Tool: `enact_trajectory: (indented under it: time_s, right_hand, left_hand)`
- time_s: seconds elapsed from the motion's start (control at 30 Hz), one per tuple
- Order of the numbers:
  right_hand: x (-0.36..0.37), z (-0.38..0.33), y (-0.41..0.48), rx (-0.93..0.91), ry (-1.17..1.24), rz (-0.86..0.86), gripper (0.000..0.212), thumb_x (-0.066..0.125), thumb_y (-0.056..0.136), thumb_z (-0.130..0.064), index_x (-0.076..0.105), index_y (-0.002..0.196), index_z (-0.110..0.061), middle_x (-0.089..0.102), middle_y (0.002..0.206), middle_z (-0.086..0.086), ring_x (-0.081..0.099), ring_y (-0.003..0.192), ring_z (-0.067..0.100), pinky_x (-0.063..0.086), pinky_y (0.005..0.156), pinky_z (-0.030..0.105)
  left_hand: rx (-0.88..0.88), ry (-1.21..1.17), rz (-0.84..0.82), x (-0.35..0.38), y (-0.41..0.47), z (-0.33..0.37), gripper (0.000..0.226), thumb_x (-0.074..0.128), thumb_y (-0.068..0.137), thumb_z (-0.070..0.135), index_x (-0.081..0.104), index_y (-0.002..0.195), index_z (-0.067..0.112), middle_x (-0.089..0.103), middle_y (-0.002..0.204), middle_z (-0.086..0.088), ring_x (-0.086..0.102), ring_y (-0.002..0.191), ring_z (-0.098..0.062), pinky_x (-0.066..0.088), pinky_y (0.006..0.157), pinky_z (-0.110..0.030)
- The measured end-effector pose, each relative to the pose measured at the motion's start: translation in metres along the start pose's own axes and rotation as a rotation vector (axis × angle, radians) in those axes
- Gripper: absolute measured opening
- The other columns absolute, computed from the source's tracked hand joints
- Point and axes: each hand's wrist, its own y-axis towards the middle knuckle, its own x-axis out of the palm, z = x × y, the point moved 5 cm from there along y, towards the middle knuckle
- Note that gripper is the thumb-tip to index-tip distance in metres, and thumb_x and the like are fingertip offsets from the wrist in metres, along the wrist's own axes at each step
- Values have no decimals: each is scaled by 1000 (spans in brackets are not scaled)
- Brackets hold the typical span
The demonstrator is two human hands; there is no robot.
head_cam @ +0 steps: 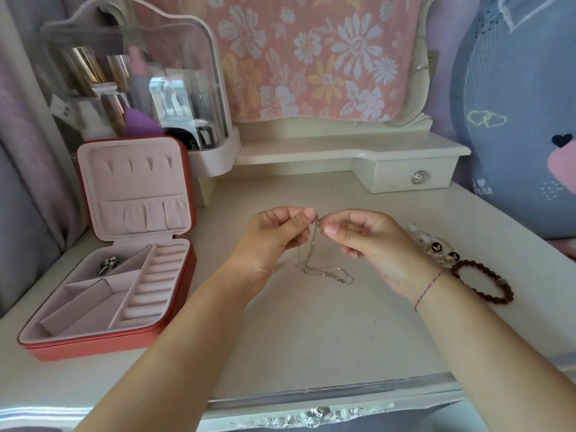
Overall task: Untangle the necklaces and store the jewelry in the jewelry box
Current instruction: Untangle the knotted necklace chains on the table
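Thin silver necklace chains (324, 271) hang in a tangle above the middle of the cream dressing table (311, 332), their lower loops lying on its top. My left hand (274, 238) and my right hand (364, 241) meet fingertip to fingertip and pinch the top of the chains. At the left the red jewelry box (103, 341) stands open, lined in pink, with a silver piece of jewelry (107, 265) in its back-left compartment. A brown bead bracelet (486, 280) and a small pile of pale and gold jewelry (436, 244) lie to the right of my right wrist.
A clear cosmetics case (134, 76) full of bottles stands behind the jewelry box. A small drawer (414, 177) sits under a raised shelf at the back right. A large blue plush cushion (517, 113) leans at the far right. Flowered cloth (311, 54) hangs behind.
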Motion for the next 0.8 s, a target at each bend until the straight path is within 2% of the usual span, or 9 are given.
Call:
enact_trajectory:
  time_s: [0.07,0.17,0.23,0.37,0.5,0.63,0.7,0.8]
  right_hand:
    - [3,-2,0,-28,-11,-24,23,70,70,-34,71,87,-17,61,73,-7,48,59,5,39,57,14]
    - [2,-3,0,-54,-15,-12,13,70,79,-20,69,87,-9,60,64,-13,50,57,-1,39,58,10]
    - [0,-2,1,-47,-15,30,5,70,83,-14,67,80,-11,59,64,-7,49,56,2,39,57,12]
    - [-4,1,3,-9,37,50,12,64,87,-10,64,76,-13,61,66,-4,49,57,6,38,56,16]
    - [3,3,2,7,-11,-20,3,64,87,-15,66,84,-14,67,81,0,57,70,7,41,64,20]
    - [11,7,1,19,-56,-72,9,69,84,-16,69,92,-15,69,97,0,60,82,6,48,71,16]
    - [15,7,1,10,-96,-87,9,72,82,-15,70,91,-16,70,91,0,61,82,8,50,75,16]
    - [18,5,0,-12,-167,-80,10,77,78,-21,69,83,-18,67,77,-7,59,72,3,48,69,14]
  left_hand:
    - [-12,41,5,3,-1,1,19,68,73,37,66,67,20,52,61,5,48,64,-10,46,69,-15]
    - [-30,87,28,6,-3,1,21,69,73,39,65,61,23,47,57,5,43,62,-12,39,56,-10]
    - [-29,60,41,6,-4,2,24,67,72,42,67,60,22,49,57,4,43,61,-12,42,62,-15]
    - [-44,38,89,2,-3,1,34,63,72,46,72,70,14,57,59,5,49,63,-11,44,70,-21]
    - [-40,56,123,1,-4,2,33,65,70,50,74,63,19,58,64,1,49,68,-12,42,75,-24]
    - [8,20,121,2,-4,6,32,64,73,47,75,67,18,54,62,-1,41,68,-20,42,67,-20]
    - [19,-8,114,2,-3,7,30,64,76,42,74,69,15,56,61,1,47,61,-13,46,65,-17]
    - [25,-10,108,3,-4,8,27,61,86,31,72,75,8,59,58,5,50,51,-7,48,59,-15]
